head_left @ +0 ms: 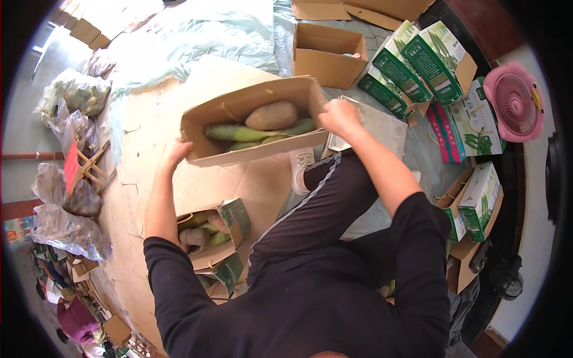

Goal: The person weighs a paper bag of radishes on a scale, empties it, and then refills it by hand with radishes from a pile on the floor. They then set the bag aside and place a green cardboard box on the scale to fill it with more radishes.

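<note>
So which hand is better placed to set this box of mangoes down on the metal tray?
Probably the right hand: it grips the cardboard box at the end right beside the metal tray. The left hand holds the far end.

Both hands held an open cardboard box of green and brown fruit.

The left hand [176,151] gripped one end of the cardboard box [256,152] and the right hand [340,116] the other, above a grey tray [382,128]. Long green fruit [236,132] and one brown fruit [271,115] lay inside. A smaller filled box [218,230] sat near the left elbow, green-and-white cartons [418,62] and a pink fan [514,101] to the right.
</note>
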`<action>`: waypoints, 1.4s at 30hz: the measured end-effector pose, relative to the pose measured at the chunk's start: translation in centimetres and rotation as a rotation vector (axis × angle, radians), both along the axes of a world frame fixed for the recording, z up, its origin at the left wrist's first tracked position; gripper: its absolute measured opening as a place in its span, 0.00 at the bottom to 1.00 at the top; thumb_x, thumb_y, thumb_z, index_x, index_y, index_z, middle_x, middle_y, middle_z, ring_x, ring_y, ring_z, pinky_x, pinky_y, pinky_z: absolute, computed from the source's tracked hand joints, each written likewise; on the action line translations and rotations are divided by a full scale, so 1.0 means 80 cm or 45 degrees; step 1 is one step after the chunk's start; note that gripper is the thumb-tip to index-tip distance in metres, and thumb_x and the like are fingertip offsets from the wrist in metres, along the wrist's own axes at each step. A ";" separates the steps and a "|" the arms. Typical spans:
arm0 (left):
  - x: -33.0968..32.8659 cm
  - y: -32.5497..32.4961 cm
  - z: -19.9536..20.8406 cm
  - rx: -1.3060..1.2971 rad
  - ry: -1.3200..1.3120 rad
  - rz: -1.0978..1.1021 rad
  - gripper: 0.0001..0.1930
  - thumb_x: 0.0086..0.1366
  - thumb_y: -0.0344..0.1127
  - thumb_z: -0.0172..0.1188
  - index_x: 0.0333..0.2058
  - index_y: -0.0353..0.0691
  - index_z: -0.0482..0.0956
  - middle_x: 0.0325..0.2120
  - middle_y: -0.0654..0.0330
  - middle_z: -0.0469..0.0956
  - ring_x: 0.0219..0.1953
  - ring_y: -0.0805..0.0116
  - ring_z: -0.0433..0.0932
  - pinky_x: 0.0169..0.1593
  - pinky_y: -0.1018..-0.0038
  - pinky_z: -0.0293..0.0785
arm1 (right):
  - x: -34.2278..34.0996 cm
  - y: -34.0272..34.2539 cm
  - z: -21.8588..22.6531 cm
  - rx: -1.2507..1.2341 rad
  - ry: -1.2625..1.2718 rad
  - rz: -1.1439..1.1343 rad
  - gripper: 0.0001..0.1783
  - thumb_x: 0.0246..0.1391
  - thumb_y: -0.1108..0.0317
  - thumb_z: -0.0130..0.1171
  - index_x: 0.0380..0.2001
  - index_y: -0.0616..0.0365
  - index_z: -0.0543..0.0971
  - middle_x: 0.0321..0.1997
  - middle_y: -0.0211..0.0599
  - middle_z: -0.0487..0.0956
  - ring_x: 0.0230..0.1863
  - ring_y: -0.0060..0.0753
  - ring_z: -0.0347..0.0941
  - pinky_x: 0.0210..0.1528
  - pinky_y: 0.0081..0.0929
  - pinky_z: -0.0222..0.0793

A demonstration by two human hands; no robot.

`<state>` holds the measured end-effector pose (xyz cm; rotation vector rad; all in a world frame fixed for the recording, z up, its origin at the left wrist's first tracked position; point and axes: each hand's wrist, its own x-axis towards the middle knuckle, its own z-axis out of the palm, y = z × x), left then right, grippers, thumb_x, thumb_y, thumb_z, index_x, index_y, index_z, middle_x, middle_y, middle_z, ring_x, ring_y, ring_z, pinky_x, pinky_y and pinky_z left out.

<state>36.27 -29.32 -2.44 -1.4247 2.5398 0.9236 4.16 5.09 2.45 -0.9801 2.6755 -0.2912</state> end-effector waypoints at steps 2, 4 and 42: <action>0.047 -0.023 -0.015 -0.082 -0.097 0.009 0.16 0.48 0.39 0.57 0.30 0.31 0.80 0.23 0.50 0.79 0.29 0.63 0.78 0.35 0.69 0.72 | 0.044 -0.044 0.006 0.023 -0.053 0.061 0.11 0.36 0.67 0.52 0.23 0.59 0.81 0.28 0.50 0.79 0.34 0.51 0.77 0.38 0.41 0.73; 0.068 -0.020 0.009 -0.154 -0.331 -0.024 0.18 0.48 0.42 0.56 0.30 0.32 0.80 0.25 0.46 0.78 0.31 0.55 0.78 0.37 0.65 0.73 | 0.080 -0.071 -0.001 0.080 -0.133 0.115 0.11 0.36 0.68 0.53 0.24 0.58 0.82 0.29 0.49 0.80 0.35 0.48 0.78 0.38 0.39 0.74; 0.113 -0.038 -0.013 -0.798 0.092 0.271 0.19 0.57 0.37 0.52 0.42 0.28 0.75 0.40 0.41 0.75 0.43 0.48 0.74 0.47 0.62 0.69 | -0.067 0.540 0.040 -0.588 -0.318 -1.009 0.12 0.44 0.63 0.57 0.29 0.61 0.80 0.23 0.36 0.78 0.20 0.27 0.75 0.27 0.25 0.72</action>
